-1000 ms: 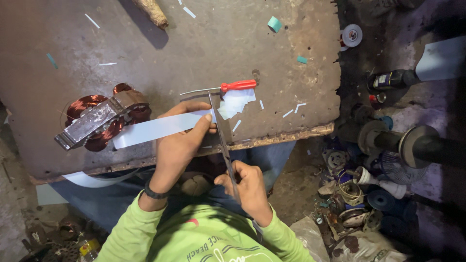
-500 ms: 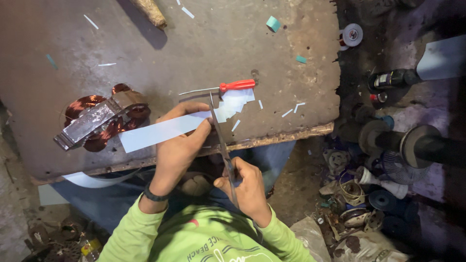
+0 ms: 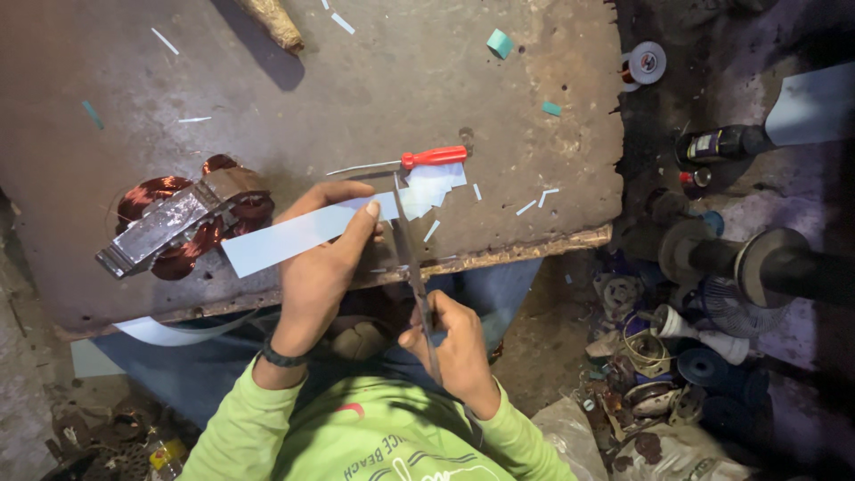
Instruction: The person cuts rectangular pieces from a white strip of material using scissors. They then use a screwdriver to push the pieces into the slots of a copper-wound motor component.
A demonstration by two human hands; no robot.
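Left hand (image 3: 321, 267) pinches paper strip (image 3: 285, 239) at tabletop (image 3: 534, 245) near edge; right hand (image 3: 454, 352) grips scissors (image 3: 411, 258). Strip likely light, floppy; hold beside cut.

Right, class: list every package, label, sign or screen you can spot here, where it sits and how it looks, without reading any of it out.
Dark bottle: right of the workbench, lying on its side, with a pale rectangular label.
Tape roll: past the bench's top right corner, round, white, with a red centre label.
Small bottle: bottom left among the scrap, with a yellow label.
No signs or screens.
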